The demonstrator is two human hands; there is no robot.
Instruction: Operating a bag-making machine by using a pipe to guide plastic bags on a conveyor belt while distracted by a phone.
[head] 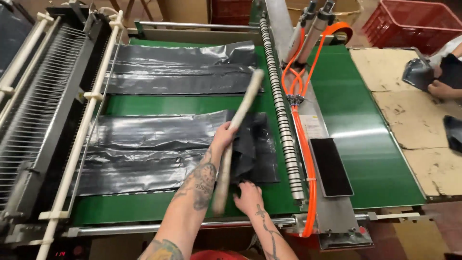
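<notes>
Fingers of the left hand (pixel 224 136) close round a long pale stick (pixel 237 139), gripping it near its middle so that it slants from the lower edge of the belt up toward the ribbed roller (pixel 280 108). The stick looks round, smooth and wooden. Just beside it, the right hand (pixel 248 196) presses flat with spread fingers on the near corner of a stack of black plastic bags (pixel 159 151), holding nothing. The bags are thin, glossy and wrinkled, folded over at their right end under the stick. They lie on a green conveyor belt (pixel 356 139). A second black stack (pixel 183 67) lies farther up the belt. Orange hoses (pixel 301 125) curve along the metal rail. At far right, another person's hand (pixel 440 89) rests on worn cardboard (pixel 414 120).
</notes>
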